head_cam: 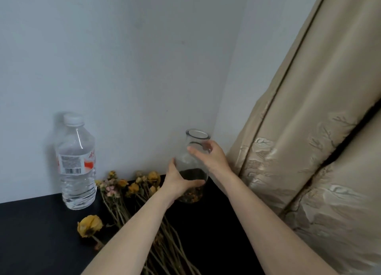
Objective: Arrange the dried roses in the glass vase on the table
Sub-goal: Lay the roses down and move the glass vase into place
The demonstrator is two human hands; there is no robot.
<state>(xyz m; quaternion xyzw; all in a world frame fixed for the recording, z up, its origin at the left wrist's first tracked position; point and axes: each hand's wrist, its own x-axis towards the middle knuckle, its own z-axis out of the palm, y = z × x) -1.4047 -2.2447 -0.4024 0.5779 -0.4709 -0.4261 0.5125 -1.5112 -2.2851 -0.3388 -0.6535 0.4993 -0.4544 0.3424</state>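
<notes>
- Dried roses (134,187) lie flat on the dark table (31,233), heads just left of the left fingers and stems running back under the left forearm; none is in the vase yet.
- A single yellow rose (90,225) lies apart, well left of and nearer than both hands.
- The glass vase (185,161) is between the two hands, close to the wall corner. The left hand (177,182) curls round its wide lower body and the right hand (210,157) pinches the narrow neck just below the rim.
- Whether its base rests on the table or hangs just above it cannot be told.
- Dark matter with yellowish bits shows at the bottom, just beyond the left fingertips; whether it is inside is unclear.
- Risk: smooth glass held near the top could slip or tip if the lower hand lets go first.
- Risk: the stems lie right under the left wrist, so setting the vase down toward them, or dragging the arm back, could crush brittle heads or snap stems.
- Risk: the water bottle (77,163) stands beyond the rose heads, well left of the fingers; a wide sweep for the flowers might topple it.
- The curtain (309,130) hangs close beside the right knuckles and could snag an elbow.
</notes>
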